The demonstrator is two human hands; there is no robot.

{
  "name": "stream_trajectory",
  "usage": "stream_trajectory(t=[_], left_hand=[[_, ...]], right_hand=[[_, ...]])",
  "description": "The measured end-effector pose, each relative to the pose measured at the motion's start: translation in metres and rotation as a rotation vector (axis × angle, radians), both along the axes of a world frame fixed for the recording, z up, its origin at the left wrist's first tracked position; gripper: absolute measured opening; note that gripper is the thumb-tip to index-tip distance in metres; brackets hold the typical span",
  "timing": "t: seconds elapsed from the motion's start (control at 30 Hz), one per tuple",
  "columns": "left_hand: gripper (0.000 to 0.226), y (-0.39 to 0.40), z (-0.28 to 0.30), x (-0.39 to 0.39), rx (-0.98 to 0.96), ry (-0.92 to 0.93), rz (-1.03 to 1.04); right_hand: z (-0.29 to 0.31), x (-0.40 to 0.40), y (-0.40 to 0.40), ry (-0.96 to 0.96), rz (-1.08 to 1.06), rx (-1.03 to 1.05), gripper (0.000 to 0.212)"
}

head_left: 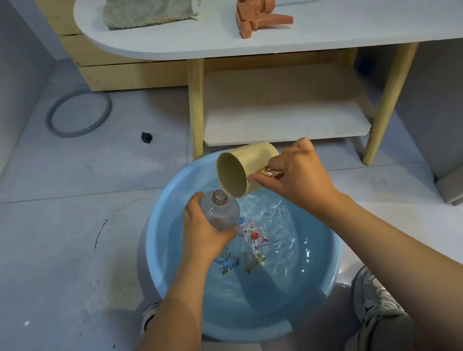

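Observation:
A light blue basin (320,280) of rippling water sits on the floor between my feet, with cartoon pictures on its bottom. My left hand (203,233) grips a clear plastic bottle (220,212) above the water, its open brown-ringed neck pointing up and to the right. My right hand (299,182) holds a beige cup (238,171) by its handle, tipped on its side. The cup's lower rim touches the bottle's neck. I see no water inside the cup.
A white oval table (306,29) on wooden legs stands behind the basin, carrying an orange spray-trigger head (257,13), a grey cloth (147,4) and several coloured containers. A grey ring (78,112) and a small black object (147,137) lie on the tiled floor.

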State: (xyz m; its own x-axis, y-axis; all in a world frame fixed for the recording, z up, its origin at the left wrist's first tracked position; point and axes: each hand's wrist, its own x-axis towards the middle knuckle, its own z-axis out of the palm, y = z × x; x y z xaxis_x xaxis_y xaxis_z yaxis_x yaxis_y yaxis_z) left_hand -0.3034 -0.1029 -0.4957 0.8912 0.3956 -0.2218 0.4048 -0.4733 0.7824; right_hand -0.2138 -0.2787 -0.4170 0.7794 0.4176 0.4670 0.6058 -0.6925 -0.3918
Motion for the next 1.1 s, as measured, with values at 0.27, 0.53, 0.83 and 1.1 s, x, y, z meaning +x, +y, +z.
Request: stream_trajectory(t=[0.27, 0.53, 0.83, 1.1], left_hand=[[0.102, -0.0008, 0.0031, 0.0004, -0.006, 0.014, -0.001], [0.103, -0.0028, 0.0039, 0.0009, -0.006, 0.021, -0.013], [0.103, -0.0035, 0.0035, 0.0016, 0.006, 0.010, -0.029], [0.104, -0.0040, 0.0027, 0.0018, 0.008, 0.006, -0.022]], right_hand=[[-0.0017, 0.0001, 0.0018, -0.102, 0.020, -0.016, 0.040], [-0.0049, 0.0032, 0.0012, -0.167, 0.072, -0.011, 0.048], [-0.0063, 0.0067, 0.0010, -0.238, 0.098, -0.015, 0.045], [-0.0057, 0.0077, 0.0013, -0.260, 0.123, -0.008, 0.045]])
